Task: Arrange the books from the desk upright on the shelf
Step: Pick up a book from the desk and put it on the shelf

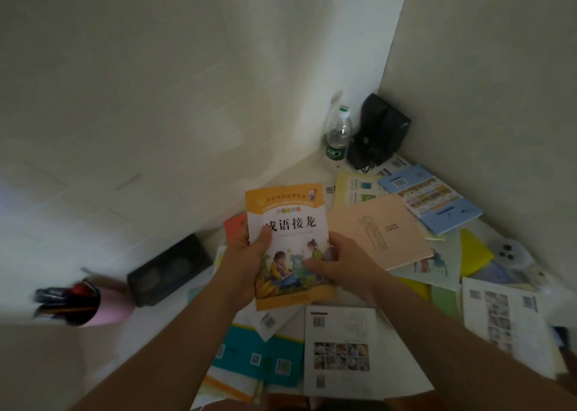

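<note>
Book in hand: I see a thin orange paperback (288,245) held up at the centre of the frame, cover facing me, lifted clear of the pile below it.
Left hand (246,254): wraps the book's lower left edge, thumb pressed across the cover just under the title, the other fingers hidden behind the book.
Right hand (340,264): grips the lower right edge, thumb lying on the cover illustration; its fingers curl round the edge to the back.
Books left on the counter (175,314): a loose, overlapping spread fills the lower and right part of the frame, including a peach-coloured book (381,232), a blue book (434,198) toward the right wall, a white book (343,348) at lower centre and a teal book (262,357) at lower left of the pile.
Shelf: not in view, so I cannot say where the book must go.
Handling (my judgement): the paperback looks light and slim, with a glossy soft cover that may bend or slide if pinched at a corner; I would hold it along the spine edge or across both long edges so it stays flat, and expect it to slump on the shelf unless something leans against it.
Other things: a water bottle (338,134) and a dark object (379,129) in the far corner; a pink pen cup (81,304) at left, badly blurred.
</note>
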The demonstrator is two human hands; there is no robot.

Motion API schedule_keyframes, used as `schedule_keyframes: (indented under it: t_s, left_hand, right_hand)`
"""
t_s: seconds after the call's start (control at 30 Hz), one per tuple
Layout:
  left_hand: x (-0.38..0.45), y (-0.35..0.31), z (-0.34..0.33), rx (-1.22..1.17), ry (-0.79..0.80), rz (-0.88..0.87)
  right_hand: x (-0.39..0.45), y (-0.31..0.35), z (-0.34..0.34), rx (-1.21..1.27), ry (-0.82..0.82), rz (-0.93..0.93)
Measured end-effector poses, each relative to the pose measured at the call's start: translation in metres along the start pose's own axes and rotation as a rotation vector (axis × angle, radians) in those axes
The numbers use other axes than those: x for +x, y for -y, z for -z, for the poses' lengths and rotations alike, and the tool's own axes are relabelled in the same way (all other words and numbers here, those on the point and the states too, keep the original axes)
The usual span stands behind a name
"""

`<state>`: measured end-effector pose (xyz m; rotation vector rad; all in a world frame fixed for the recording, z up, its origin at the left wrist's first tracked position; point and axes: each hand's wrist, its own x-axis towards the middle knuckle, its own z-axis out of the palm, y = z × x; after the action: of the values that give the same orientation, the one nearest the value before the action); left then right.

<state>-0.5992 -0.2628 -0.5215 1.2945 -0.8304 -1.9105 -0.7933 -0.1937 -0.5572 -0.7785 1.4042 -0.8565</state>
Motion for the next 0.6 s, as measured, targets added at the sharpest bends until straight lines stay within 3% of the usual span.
schedule_keyframes:
  t_s: [0.2,0.27,0.4,0.6]
  left_hand:
    - [0.001,0.003,0.004,-0.083,-0.006,0.132]
    - [-0.003,0.004,0.005,-0.014,0.038,0.186]
    - [-0.012,0.009,0.015,0.219,0.141,0.171]
    - [-0.053,-0.046,0.038,0.243,0.135,0.085]
  right_hand:
    - [0.002,-0.007,-0.002,-0.077,-0.059,0.004]
    - [0.003,-0.008,-0.002,-0.079,-0.078,0.010]
    - [-0.001,-0.002,-0.009,-0.087,-0.073,0.062]
    - [-0.016,0.049,-0.063,0.135,-0.118,0.188]
